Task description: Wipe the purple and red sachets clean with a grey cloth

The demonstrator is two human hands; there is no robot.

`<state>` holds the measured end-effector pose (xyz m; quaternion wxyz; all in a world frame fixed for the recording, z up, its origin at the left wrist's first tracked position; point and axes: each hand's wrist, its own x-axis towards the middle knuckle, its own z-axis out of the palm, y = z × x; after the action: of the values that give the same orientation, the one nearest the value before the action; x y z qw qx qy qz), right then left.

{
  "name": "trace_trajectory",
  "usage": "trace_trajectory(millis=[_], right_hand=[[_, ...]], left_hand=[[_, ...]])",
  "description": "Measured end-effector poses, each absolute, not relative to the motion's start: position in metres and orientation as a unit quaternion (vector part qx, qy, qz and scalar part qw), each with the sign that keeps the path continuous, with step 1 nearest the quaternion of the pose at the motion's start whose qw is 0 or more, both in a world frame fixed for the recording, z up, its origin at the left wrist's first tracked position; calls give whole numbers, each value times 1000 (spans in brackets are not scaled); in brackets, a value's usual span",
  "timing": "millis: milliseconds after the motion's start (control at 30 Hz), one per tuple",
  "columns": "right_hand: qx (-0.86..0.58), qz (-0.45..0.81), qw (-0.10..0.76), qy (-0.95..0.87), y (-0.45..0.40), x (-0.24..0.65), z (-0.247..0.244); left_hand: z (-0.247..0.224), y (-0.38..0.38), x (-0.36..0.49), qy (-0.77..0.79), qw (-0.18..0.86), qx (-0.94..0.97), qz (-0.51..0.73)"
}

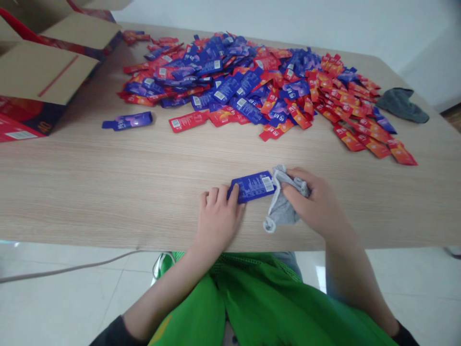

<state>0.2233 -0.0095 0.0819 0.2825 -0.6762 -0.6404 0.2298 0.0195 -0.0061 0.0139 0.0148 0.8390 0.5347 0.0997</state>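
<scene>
A blue sachet (254, 186) with white print and a barcode lies flat on the table near its front edge. My left hand (218, 218) holds it down, thumb on its left end and fingertips resting on the tabletop beside it. In my right hand (319, 204) a crumpled light grey cloth (286, 204) is gripped between thumb and fingers. The cloth touches the right end of the sachet, and part of it hangs down toward the table edge. The far fingers of my right hand are partly hidden behind the cloth.
Behind my hands spreads a big heap of red and blue sachets (230, 89). One blue sachet (127, 121) lies apart at the left, near open cardboard boxes (54, 72). A dark grey cloth (403, 104) lies at the right. A cable (90, 263) runs below the table's (108, 202) front edge.
</scene>
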Motion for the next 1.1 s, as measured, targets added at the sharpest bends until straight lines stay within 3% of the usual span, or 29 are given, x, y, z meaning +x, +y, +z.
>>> trace_trajectory(millis=[133,367,1100], right_hand=[[-640,159,299,-690,4,193,69],[-577,35,84,-812,13,156,15],[-706,-72,62,-702,19,208,9]], left_hand=[[5,-16,15,524,44,841,130],[-5,-25,2,504,48,850,143],[-9,-22,7,505,52,842,184]])
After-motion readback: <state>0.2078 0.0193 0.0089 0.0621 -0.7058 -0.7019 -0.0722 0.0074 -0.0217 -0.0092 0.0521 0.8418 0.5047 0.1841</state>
